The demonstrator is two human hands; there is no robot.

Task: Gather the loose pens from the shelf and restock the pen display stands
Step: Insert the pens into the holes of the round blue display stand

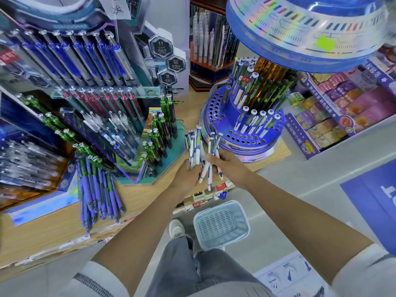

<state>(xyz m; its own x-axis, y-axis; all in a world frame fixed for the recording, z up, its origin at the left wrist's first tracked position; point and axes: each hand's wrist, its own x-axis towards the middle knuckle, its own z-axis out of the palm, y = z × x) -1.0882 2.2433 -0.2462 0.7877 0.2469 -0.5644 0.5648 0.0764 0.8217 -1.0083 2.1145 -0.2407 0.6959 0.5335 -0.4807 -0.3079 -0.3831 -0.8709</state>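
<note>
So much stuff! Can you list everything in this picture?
White-and-blue pens: one bundle, uncountable, held in both hands, centre.
Purple pens: one loose pile, purple and green, lying on the wooden shelf, left.
Round stand: one, blue, right on the shelf, many holes unfilled.
Tiered stand: one, teal, left, holding blue, red, green pens.
Basket: one, pale blue, on the floor.
Boxes: many, multicoloured, far right.
Left hand: one, grips pens.
Right hand: one, grips pens.

You're standing in a stationery shop.
Tiered pen racks [169,155] at ten o'clock, a round pen stand [252,138] at one, boxed goods [347,103] at two, a basket [221,224] at six.
</note>
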